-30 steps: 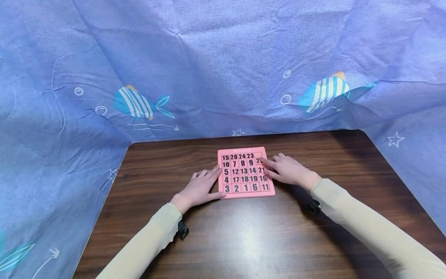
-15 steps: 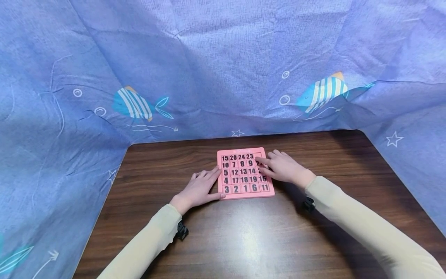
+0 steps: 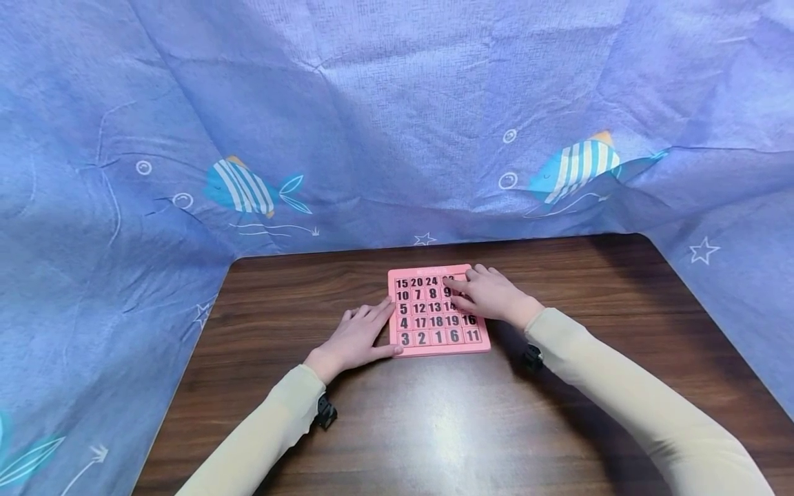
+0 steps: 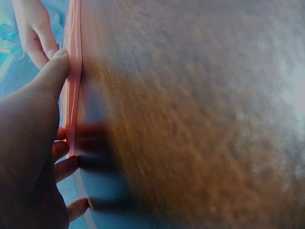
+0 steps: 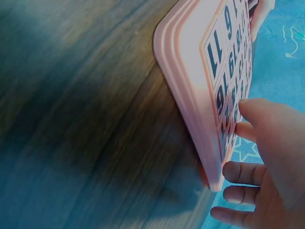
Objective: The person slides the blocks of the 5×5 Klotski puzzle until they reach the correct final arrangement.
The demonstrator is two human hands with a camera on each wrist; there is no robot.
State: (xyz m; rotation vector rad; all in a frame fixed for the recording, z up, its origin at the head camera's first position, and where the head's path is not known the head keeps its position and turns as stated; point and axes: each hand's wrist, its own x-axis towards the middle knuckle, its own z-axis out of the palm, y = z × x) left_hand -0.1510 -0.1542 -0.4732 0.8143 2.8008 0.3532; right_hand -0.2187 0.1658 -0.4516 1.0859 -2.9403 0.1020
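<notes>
A pink number slide puzzle (image 3: 434, 350) lies flat on the table, its black-numbered tiles in rows inside a raised frame. My left hand (image 3: 353, 339) rests along its left side, thumb at the near left corner and fingers straight against the edge. In the left wrist view the thumb (image 4: 52, 71) touches the puzzle's pink rim. My right hand (image 3: 496, 297) reaches over the right side, index fingertip on the 23 tile (image 3: 451, 278) in the top row and thumb near the 14 tile. This hand covers several right-column tiles. In the right wrist view its other fingers (image 5: 244, 172) hang loosely beside the frame.
The dark wood-grain table (image 3: 397, 427) surrounds the puzzle on all sides. Behind it and at both sides hangs a blue cloth (image 3: 384, 124) printed with fish and stars. A small black device (image 3: 325, 412) sits at the left wrist, another (image 3: 532, 357) at the right.
My right hand has moved left, its index fingertip passing from the right column to the 23 tile. The left hand and the puzzle's frame stay in place.
</notes>
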